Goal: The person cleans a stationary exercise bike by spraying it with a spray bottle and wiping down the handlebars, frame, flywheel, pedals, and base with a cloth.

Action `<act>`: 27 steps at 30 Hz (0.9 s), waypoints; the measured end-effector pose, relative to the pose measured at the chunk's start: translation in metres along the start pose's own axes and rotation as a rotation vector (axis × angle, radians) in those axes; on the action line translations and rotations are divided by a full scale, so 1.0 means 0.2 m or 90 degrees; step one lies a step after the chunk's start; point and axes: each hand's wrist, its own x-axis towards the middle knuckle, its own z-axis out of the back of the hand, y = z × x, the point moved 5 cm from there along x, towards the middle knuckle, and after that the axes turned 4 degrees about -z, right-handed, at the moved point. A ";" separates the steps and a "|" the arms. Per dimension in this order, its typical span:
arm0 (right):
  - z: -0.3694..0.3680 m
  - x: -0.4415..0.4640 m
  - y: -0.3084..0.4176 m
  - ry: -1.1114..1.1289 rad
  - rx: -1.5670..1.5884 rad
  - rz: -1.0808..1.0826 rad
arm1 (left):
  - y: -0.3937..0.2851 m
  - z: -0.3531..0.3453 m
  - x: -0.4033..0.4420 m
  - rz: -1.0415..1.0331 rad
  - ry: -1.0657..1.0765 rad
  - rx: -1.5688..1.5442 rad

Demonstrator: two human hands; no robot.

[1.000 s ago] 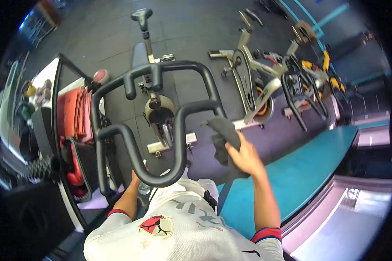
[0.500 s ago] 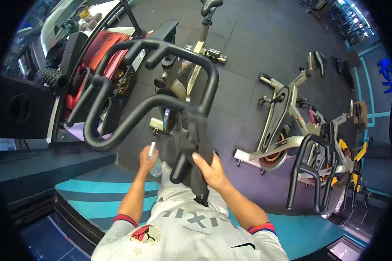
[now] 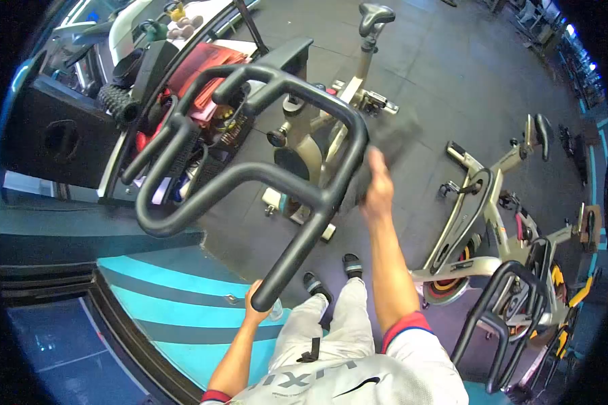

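While the right arm extends forward from its sleeve, nearly straight, in the head view, the right hand (image 3: 378,190) stands beside the outer bar of the black handlebar (image 3: 304,239), fingers pointing away from the body. A dark cloth (image 3: 353,189), blurred, lies between palm and bar; whether that grip pinches it, I cannot tell. Lower down, the left forearm angles forward, and the left hand (image 3: 252,305), partly hidden behind the handlebar's near end, has its grip closed around a clear bottle (image 3: 275,310), only partly visible. Both sandalled feet (image 3: 334,275) stand on the floor (image 3: 392,84).
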 end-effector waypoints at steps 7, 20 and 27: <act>-0.17 -0.21 0.00 -0.096 -0.375 0.110 | -0.32 0.12 -0.21 0.167 -0.126 -0.046; -0.26 0.54 0.27 0.171 0.336 -0.074 | -0.53 0.08 -0.32 0.262 -0.175 0.034; -0.58 1.12 -0.37 -0.004 -0.393 0.053 | -0.58 -0.02 -0.39 0.365 -0.154 0.023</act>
